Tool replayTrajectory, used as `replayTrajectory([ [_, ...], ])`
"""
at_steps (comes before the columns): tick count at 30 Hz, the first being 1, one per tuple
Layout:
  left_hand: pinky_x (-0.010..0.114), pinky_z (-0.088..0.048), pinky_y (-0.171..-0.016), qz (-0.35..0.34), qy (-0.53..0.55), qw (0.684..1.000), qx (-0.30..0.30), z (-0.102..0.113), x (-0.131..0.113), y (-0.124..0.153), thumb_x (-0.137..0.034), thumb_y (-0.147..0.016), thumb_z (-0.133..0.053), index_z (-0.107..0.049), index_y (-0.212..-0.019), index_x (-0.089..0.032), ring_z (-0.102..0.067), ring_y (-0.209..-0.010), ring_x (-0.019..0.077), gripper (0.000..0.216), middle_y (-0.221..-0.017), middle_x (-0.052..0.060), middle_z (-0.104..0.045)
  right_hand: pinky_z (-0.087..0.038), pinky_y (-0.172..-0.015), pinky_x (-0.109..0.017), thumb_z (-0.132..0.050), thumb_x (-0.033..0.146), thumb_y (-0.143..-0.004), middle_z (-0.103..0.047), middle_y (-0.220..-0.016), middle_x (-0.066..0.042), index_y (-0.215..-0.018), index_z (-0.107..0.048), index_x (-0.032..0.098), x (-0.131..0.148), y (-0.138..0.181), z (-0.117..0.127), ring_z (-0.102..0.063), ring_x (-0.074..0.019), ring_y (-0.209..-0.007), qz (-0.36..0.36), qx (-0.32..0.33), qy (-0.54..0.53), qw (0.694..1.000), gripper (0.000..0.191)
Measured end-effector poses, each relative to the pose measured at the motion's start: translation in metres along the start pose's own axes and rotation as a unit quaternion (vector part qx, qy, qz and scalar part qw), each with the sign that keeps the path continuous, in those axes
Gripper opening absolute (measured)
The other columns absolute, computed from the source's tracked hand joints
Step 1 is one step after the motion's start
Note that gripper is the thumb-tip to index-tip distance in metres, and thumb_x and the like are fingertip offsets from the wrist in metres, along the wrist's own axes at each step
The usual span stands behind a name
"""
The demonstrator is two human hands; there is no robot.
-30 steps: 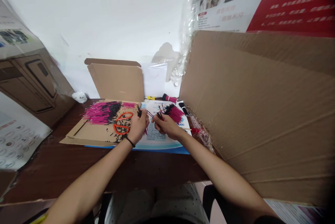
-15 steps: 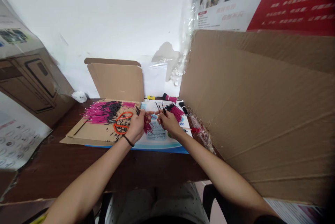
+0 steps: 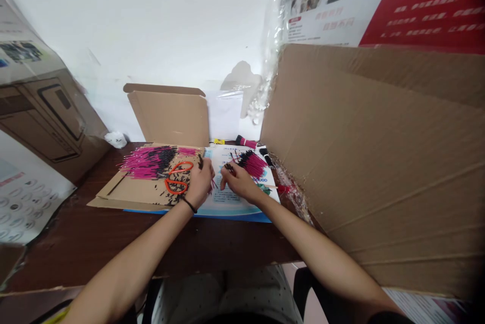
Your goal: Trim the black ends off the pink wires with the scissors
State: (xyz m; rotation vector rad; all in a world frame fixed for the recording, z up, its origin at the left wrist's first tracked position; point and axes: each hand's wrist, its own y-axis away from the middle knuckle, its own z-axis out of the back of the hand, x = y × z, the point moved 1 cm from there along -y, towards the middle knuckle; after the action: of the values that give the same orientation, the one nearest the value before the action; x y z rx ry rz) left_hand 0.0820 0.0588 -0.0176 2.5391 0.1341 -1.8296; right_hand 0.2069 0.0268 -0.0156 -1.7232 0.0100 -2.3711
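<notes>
My left hand [image 3: 199, 182] is closed round a small bunch of pink wires with black ends, beside the orange scissors [image 3: 176, 176]. My right hand [image 3: 237, 182] is closed in a pinch on a few of the same wires, right next to a loose heap of pink and black wires [image 3: 250, 162] on a printed paper sheet [image 3: 231, 197]. The two hands sit a few centimetres apart above that sheet. A larger pile of pink wires [image 3: 149, 161] lies on flattened cardboard [image 3: 125, 192] to the left.
A tall cardboard sheet [image 3: 371, 162] stands along the right. A folded cardboard flap [image 3: 170, 117] leans against the white wall behind. A boxed item [image 3: 41, 117] leans at the left. The dark wooden table [image 3: 94, 243] runs to its front edge near me.
Both hands rose slightly with the wires half a second ago and have come back down onto the paper sheet, the right hand nearer its wire heap.
</notes>
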Motion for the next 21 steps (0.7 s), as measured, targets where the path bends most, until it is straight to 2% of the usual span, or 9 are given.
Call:
replayTrajectory([
  [2, 0.017, -0.029, -0.038, 0.005, 0.03, 1.0, -0.009, 0.0, -0.002, -0.004, -0.027, -0.08, -0.053, -0.035, -0.052, -0.019, -0.034, -0.037, 0.0041, 0.034, -0.044, -0.009, -0.029, -0.03, -0.045, -0.021, -0.04, 0.037, -0.089, -0.062, -0.06, 0.003, -0.081, -0.045, 0.021, -0.005, -0.003, 0.001, -0.037, -0.0082, -0.043, -0.031, -0.044, -0.038, 0.998, 0.019],
  [4, 0.017, -0.038, -0.045, 0.02, 0.054, 0.998, -0.019, 0.0, -0.004, -0.006, -0.025, -0.081, -0.052, -0.037, -0.052, -0.019, -0.045, -0.041, 0.0058, 0.033, -0.043, -0.008, -0.034, -0.028, -0.043, -0.021, -0.041, 0.037, -0.088, -0.061, -0.06, 0.004, -0.084, -0.045, 0.021, -0.01, -0.005, 0.002, -0.034, -0.0075, -0.041, -0.045, -0.058, -0.072, 0.995, 0.017],
  [6, 0.018, -0.045, -0.053, 0.041, 0.077, 0.996, -0.018, 0.0, -0.006, -0.006, -0.025, -0.082, -0.051, -0.04, -0.053, -0.018, -0.054, -0.048, 0.0077, 0.032, -0.045, -0.006, -0.04, -0.026, -0.041, -0.02, -0.045, 0.041, -0.086, -0.059, -0.06, 0.005, -0.088, -0.047, 0.021, -0.012, -0.006, 0.003, -0.033, -0.0068, -0.04, -0.037, -0.056, -0.095, 0.993, 0.021],
  [8, 0.019, -0.046, -0.054, 0.058, 0.099, 0.993, -0.009, -0.001, -0.007, -0.004, -0.027, -0.083, -0.051, -0.043, -0.057, -0.016, -0.057, -0.052, 0.0088, 0.029, -0.049, -0.004, -0.046, -0.025, -0.04, -0.02, -0.047, 0.047, -0.085, -0.055, -0.059, 0.005, -0.09, -0.052, 0.019, -0.013, -0.006, 0.004, -0.033, -0.0066, -0.04, -0.028, -0.066, -0.105, 0.992, 0.029],
  [11, 0.017, -0.04, -0.042, 0.07, 0.108, 0.992, 0.012, -0.003, -0.007, 0.001, -0.036, -0.082, -0.057, -0.043, -0.064, -0.017, -0.048, -0.043, 0.006, 0.03, -0.053, -0.005, -0.047, -0.027, -0.041, -0.021, -0.048, 0.049, -0.083, -0.052, -0.058, 0.005, -0.088, -0.056, 0.017, -0.012, -0.006, 0.005, -0.035, -0.0072, -0.042, -0.033, -0.096, -0.104, 0.989, 0.033],
  [15, 0.013, -0.02, -0.033, 0.051, 0.077, 0.993, 0.074, -0.004, -0.001, 0.006, -0.05, -0.078, -0.062, -0.041, -0.07, -0.018, -0.025, -0.033, 0.0014, 0.038, -0.049, -0.011, -0.033, -0.029, -0.043, -0.021, -0.05, 0.042, -0.082, -0.056, -0.061, 0.003, -0.09, -0.054, 0.018, -0.01, -0.007, 0.005, -0.039, -0.0079, -0.044, -0.037, -0.102, -0.1, 0.989, 0.026],
  [18, 0.013, -0.017, -0.033, 0.042, 0.041, 0.992, 0.114, -0.005, 0.006, 0.009, -0.056, -0.078, -0.059, -0.047, -0.078, -0.018, -0.023, -0.033, 0.0022, 0.039, -0.047, -0.012, -0.027, -0.03, -0.043, -0.02, -0.051, 0.041, -0.082, -0.06, -0.063, 0.002, -0.087, -0.051, 0.02, -0.007, -0.006, 0.002, -0.04, -0.008, -0.045, -0.03, -0.081, -0.096, 0.992, 0.022],
  [21, 0.015, -0.021, -0.035, 0.027, -0.01, 0.991, 0.132, -0.005, 0.011, 0.011, -0.051, -0.076, -0.063, -0.048, -0.077, -0.018, -0.03, -0.035, 0.0033, 0.037, -0.046, -0.01, -0.036, -0.029, -0.043, -0.02, -0.05, 0.042, -0.083, -0.059, -0.061, 0.002, -0.082, -0.049, 0.021, -0.005, -0.004, -0.001, -0.039, -0.0076, -0.043, -0.023, -0.059, -0.096, 0.993, 0.022],
])
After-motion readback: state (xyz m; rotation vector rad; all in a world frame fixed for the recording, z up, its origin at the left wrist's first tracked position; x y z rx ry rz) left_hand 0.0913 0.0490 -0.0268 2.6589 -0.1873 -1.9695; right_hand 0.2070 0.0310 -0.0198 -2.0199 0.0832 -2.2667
